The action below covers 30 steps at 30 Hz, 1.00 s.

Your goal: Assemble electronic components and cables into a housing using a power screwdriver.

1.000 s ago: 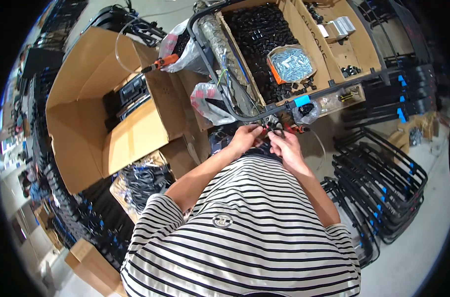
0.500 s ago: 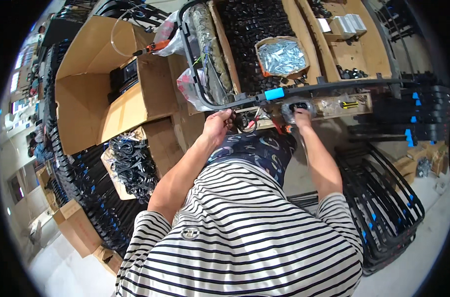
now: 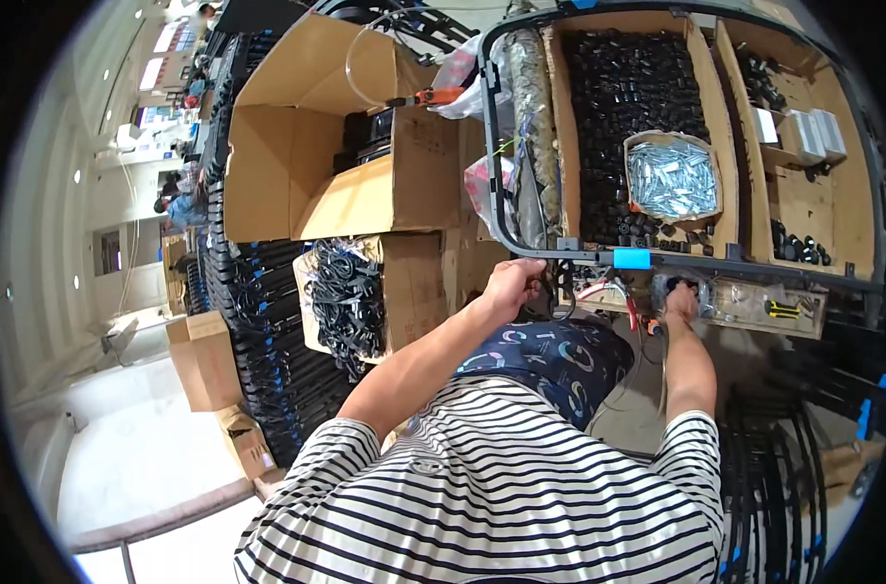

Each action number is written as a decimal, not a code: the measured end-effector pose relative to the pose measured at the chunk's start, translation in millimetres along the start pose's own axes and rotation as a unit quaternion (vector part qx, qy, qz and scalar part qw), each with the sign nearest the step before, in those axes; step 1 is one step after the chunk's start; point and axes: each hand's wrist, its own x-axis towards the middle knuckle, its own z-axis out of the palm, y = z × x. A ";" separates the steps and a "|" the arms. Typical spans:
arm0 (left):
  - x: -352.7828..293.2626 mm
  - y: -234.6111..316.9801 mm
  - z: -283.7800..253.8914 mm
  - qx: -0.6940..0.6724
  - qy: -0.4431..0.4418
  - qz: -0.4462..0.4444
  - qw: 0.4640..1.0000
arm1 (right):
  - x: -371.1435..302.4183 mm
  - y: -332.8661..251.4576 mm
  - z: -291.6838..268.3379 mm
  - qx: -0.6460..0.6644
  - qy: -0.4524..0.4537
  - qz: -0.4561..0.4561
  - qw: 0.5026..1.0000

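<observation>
A black tubular metal frame (image 3: 686,263) with rounded corners and a blue tape band (image 3: 632,259) lies over the boxes in front of me. My left hand (image 3: 514,285) is at its near left corner, fingers pinched together against the underside of the tube; what lies between them is hidden. Farther right, my right hand (image 3: 681,304) reaches into a clear plastic tub (image 3: 663,292) of small dark parts. Its fingers are curled among them, and I cannot make out what they grip. Black cables and a red-handled tool (image 3: 630,313) are between the two hands.
Beyond the frame are a carton of black fittings (image 3: 638,83), a bag of silver screws (image 3: 673,180) and a wooden tray (image 3: 808,200). Left of me stand an open carton (image 3: 263,175) and a box of black cables (image 3: 344,304). Stacked black frames (image 3: 779,457) are at right.
My view has swung left, so the boxes and frame appear farther right. The left hand stays at the frame's corner and the right hand stays in the plastic tub.
</observation>
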 end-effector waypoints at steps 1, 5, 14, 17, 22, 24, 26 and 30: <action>-0.6 1.0 2.0 -0.003 0.000 0.001 1.000 | 6.0 6.8 -3.5 -0.068 -0.017 -0.057 0.996; -1.5 1.5 0.5 -0.020 0.014 0.012 1.000 | -3.8 -12.3 -5.7 -0.127 -0.038 -0.119 0.984; -1.8 1.7 11.0 0.002 0.026 0.004 1.000 | -7.6 3.5 -8.9 -0.012 -0.027 -0.087 0.996; -3.0 2.1 8.1 -0.002 0.039 0.002 0.999 | -29.3 -6.7 -19.3 -0.025 0.006 -0.139 0.990; -13.9 1.0 -4.7 -0.029 0.059 0.004 0.998 | -38.3 -33.9 -25.1 0.113 -0.157 -0.097 0.976; -12.3 6.4 16.7 -0.006 0.031 -0.014 0.999 | 9.3 24.1 14.3 0.144 -0.117 -0.049 0.981; -12.2 12.9 30.5 0.009 -0.007 -0.018 1.000 | 44.4 66.7 49.0 0.190 -0.069 -0.001 0.979; -12.3 5.3 4.1 0.016 0.028 -0.004 0.999 | 4.2 2.9 23.7 -0.005 -0.024 -0.167 0.986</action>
